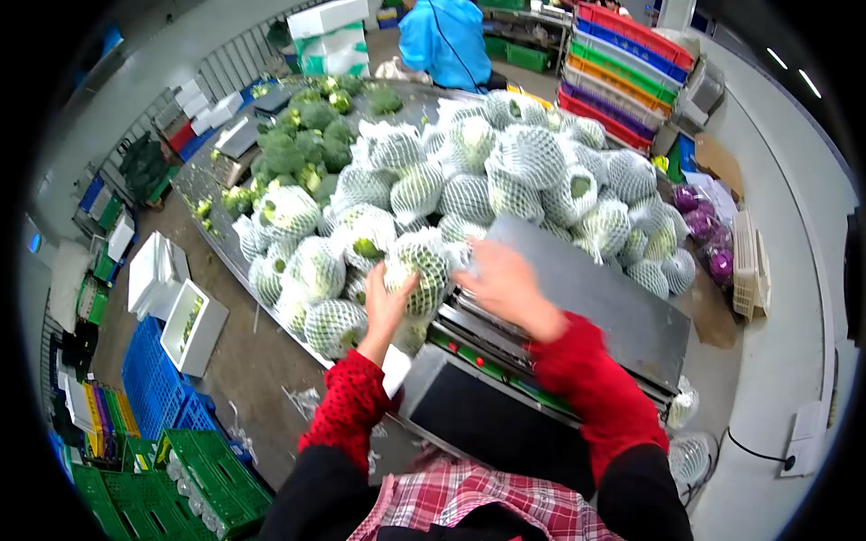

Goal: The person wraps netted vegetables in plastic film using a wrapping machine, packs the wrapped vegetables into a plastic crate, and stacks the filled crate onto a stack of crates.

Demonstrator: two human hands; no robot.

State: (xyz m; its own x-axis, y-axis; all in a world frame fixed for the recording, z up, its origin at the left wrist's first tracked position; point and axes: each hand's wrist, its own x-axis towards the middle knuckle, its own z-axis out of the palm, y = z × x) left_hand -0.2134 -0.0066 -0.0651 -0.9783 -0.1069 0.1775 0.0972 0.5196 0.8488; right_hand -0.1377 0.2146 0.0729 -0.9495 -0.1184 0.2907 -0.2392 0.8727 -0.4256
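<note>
My left hand (pixel 388 302) is at the near edge of the pile, its fingers curved against a net-wrapped broccoli head (pixel 419 270). To the right of that head is my right hand (pixel 501 281), blurred by motion, its fingertips close to the white netting; whether they pinch it is hard to make out. Many broccoli heads in white foam nets (pixel 532 158) cover the table around and beyond both hands. Bare green broccoli (pixel 302 144) is heaped at the back left. A flat grey metal plate (pixel 586 298) of a machine lies beneath and right of my right forearm.
Stacked coloured crates (pixel 622 77) stand at the back right, near purple vegetables in bags (pixel 708 230). A person in blue (pixel 444 45) is beyond the table. Green crates (pixel 212 478), a blue crate (pixel 153 374) and a white foam box (pixel 194 329) are on the left floor.
</note>
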